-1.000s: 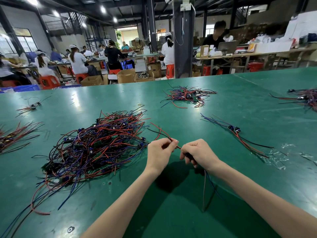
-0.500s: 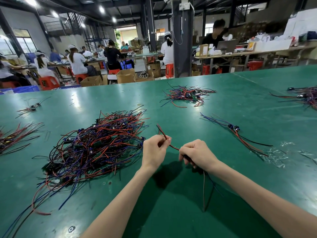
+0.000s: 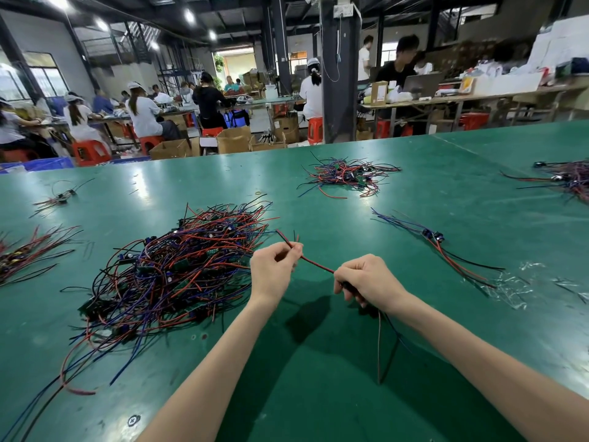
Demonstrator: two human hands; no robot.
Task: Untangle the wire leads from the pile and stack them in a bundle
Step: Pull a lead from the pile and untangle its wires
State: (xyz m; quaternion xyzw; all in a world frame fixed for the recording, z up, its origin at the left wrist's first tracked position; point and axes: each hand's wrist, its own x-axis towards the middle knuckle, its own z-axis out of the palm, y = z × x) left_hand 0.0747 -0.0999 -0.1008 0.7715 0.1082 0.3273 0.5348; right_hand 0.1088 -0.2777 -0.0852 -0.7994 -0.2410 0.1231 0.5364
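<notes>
A big tangled pile (image 3: 172,275) of red, blue and black wire leads with small boards lies on the green table (image 3: 318,393), left of my hands. My left hand (image 3: 274,269) pinches the red-and-black end of one wire lead (image 3: 317,265). That lead runs taut across to my right hand (image 3: 369,280), which grips its middle. Its other wires hang down below my right hand toward the table. A small bundle (image 3: 446,250) of straightened leads lies to the right of my right hand.
Another loose pile (image 3: 347,177) sits farther back at centre, one more pile (image 3: 570,180) lies at the far right edge, and leads (image 3: 28,253) lie at the left edge. Crumpled clear plastic (image 3: 516,282) lies right of the bundle. People work at benches beyond the table.
My left hand has slid outward along the lead toward its tips, so more wire shows stretched between my hands. The free ends past my left hand are shorter. My right hand stays put.
</notes>
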